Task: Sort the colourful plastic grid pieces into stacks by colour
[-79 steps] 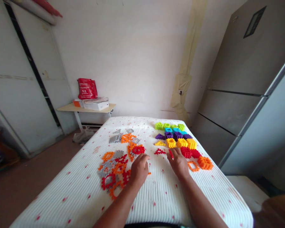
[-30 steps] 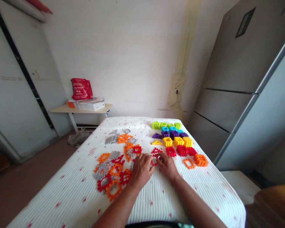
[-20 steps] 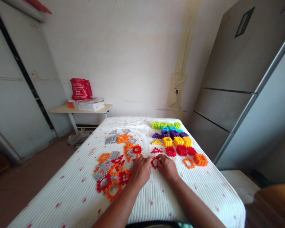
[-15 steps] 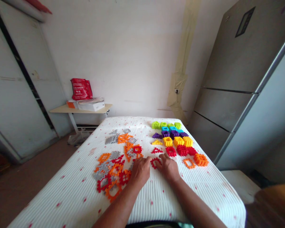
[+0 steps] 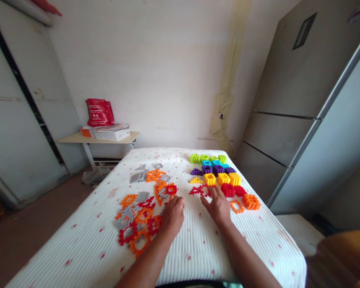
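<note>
My right hand [image 5: 218, 206] reaches into the row of red pieces, its thumb and fingers on a red toothed square puzzle piece [image 5: 205, 191] that its fingers partly cover. To the left of that square lies a red triangular piece [image 5: 195, 191]. My left hand [image 5: 173, 213] is closed, resting by the right edge of a loose pile of red, orange and grey pieces. What it may hold is hidden. An orange piece with a grey one inside [image 5: 160, 193] and a small red square [image 5: 171, 189] lie just beyond it.
Sorted rows stand on the right: green [image 5: 195, 158], blue [image 5: 207, 163], purple [image 5: 218, 170], yellow [image 5: 223, 179], red [image 5: 228, 189] and orange stacks [image 5: 251, 202]. Grey pieces [image 5: 138, 177] lie at the far left of the quilted white cover [image 5: 87, 240]. A refrigerator [image 5: 276, 132] stands at right.
The red square moved forward and right with my right hand, from the space between my hands to the red row. My left hand drew slightly back, still closed.
</note>
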Action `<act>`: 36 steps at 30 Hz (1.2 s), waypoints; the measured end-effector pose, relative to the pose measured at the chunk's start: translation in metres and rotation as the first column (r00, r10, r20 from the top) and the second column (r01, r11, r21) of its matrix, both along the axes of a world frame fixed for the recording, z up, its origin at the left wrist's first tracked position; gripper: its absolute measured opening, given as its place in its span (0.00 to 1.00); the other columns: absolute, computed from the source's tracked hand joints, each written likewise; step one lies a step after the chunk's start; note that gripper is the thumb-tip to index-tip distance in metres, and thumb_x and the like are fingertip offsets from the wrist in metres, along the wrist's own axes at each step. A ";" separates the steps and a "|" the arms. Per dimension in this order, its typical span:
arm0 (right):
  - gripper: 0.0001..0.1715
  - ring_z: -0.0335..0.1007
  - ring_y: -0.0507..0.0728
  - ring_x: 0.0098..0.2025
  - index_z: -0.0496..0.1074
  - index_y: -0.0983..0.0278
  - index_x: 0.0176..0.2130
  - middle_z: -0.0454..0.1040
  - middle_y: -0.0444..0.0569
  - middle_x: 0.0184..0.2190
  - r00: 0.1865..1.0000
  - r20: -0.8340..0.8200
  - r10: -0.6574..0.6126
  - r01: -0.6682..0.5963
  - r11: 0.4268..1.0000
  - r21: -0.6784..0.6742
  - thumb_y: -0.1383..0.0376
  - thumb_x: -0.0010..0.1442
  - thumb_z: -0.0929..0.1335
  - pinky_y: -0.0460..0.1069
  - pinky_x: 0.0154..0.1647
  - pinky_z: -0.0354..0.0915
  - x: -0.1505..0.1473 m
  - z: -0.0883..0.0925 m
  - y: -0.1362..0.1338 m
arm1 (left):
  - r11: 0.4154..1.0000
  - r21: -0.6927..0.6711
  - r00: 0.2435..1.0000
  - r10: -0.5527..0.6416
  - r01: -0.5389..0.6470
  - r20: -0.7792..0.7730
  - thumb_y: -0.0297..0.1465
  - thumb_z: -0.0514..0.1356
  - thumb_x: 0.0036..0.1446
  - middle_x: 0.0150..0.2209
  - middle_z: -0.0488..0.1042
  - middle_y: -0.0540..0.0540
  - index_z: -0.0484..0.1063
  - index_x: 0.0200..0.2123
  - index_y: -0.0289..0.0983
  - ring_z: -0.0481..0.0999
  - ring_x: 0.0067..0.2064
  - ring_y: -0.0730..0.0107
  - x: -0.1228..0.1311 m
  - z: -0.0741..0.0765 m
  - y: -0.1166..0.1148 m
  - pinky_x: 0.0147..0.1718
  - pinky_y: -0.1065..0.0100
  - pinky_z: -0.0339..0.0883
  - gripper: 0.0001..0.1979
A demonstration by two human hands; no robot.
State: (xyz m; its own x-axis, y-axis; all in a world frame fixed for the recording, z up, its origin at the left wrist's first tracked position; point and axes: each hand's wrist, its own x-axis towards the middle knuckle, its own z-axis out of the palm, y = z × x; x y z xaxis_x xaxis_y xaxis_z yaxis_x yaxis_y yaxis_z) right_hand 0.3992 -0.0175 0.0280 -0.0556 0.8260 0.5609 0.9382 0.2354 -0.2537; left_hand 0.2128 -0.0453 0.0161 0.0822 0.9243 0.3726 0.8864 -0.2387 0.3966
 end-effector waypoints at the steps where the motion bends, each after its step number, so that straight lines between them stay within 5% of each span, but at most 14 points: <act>1: 0.21 0.68 0.58 0.42 0.68 0.64 0.47 0.70 0.54 0.43 0.998 -0.001 -0.065 0.065 0.997 0.027 0.55 0.57 0.64 0.47 0.33 0.62 0.006 0.002 0.004 | 1.000 -0.003 1.000 -0.009 0.009 -0.001 0.15 0.47 0.49 0.33 0.69 0.49 0.64 0.31 0.40 0.68 0.39 0.70 0.000 -0.001 0.000 0.38 0.70 0.58 0.15; 5: 0.20 0.68 0.59 0.40 0.70 0.65 0.44 0.72 0.55 0.38 0.979 0.043 -0.200 0.201 0.979 -0.020 0.55 0.57 0.64 0.48 0.33 0.61 0.021 0.011 0.012 | 0.999 -0.031 1.000 -0.026 0.026 -0.002 0.14 0.48 0.48 0.34 0.68 0.49 0.64 0.30 0.40 0.67 0.39 0.70 0.000 -0.001 0.002 0.39 0.69 0.58 0.16; 15: 0.20 0.70 0.59 0.35 0.69 0.66 0.44 0.70 0.57 0.39 0.964 0.120 -0.239 0.258 0.950 -0.176 0.54 0.58 0.63 0.48 0.24 0.57 0.017 0.008 0.014 | 0.998 -0.031 0.998 -0.061 0.061 -0.003 0.15 0.49 0.47 0.34 0.68 0.49 0.66 0.30 0.40 0.67 0.39 0.70 -0.001 0.000 0.001 0.39 0.69 0.59 0.15; 20: 0.21 0.69 0.57 0.33 0.68 0.65 0.45 0.69 0.56 0.40 0.967 0.106 -0.230 0.242 0.962 -0.123 0.54 0.58 0.63 0.47 0.22 0.55 0.015 0.010 0.012 | 0.998 -0.031 0.999 -0.045 0.045 0.024 0.14 0.49 0.47 0.35 0.69 0.49 0.67 0.31 0.40 0.68 0.40 0.71 0.001 0.005 -0.002 0.39 0.70 0.60 0.16; 25: 0.17 0.68 0.57 0.39 0.68 0.64 0.44 0.69 0.54 0.43 0.999 0.037 -0.005 0.004 0.999 0.032 0.58 0.62 0.59 0.46 0.28 0.59 0.007 0.010 0.006 | 0.997 0.065 0.999 0.028 -0.030 0.028 0.17 0.49 0.52 0.38 0.71 0.48 0.70 0.36 0.40 0.70 0.42 0.70 -0.009 0.024 0.004 0.42 0.69 0.61 0.16; 30: 0.15 0.67 0.52 0.33 0.70 0.63 0.33 0.70 0.49 0.32 0.916 0.117 0.384 -0.371 0.921 -0.115 0.64 0.63 0.57 0.45 0.33 0.59 -0.009 0.004 -0.001 | 0.978 0.015 0.960 0.208 -0.209 -0.186 0.25 0.53 0.53 0.38 0.72 0.43 0.73 0.37 0.40 0.69 0.43 0.63 -0.027 0.040 0.024 0.43 0.63 0.62 0.11; 36: 0.15 0.65 0.50 0.29 0.68 0.64 0.29 0.69 0.47 0.29 0.878 0.198 0.436 -0.393 0.892 -0.222 0.66 0.62 0.58 0.44 0.28 0.54 -0.014 0.000 -0.002 | 0.952 -0.038 0.913 0.281 -0.305 -0.297 0.28 0.52 0.54 0.39 0.72 0.42 0.74 0.35 0.39 0.69 0.44 0.61 -0.032 0.028 0.037 0.38 0.63 0.63 0.11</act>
State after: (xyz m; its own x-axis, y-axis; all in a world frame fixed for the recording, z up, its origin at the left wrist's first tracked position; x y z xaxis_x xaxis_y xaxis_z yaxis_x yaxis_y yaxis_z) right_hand 0.3856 -0.0199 0.0279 -0.5271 0.7783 0.3411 0.8004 0.5896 -0.1084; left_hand 0.1804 -0.0087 0.0446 -0.1058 0.9495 0.2955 0.9896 0.0716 0.1246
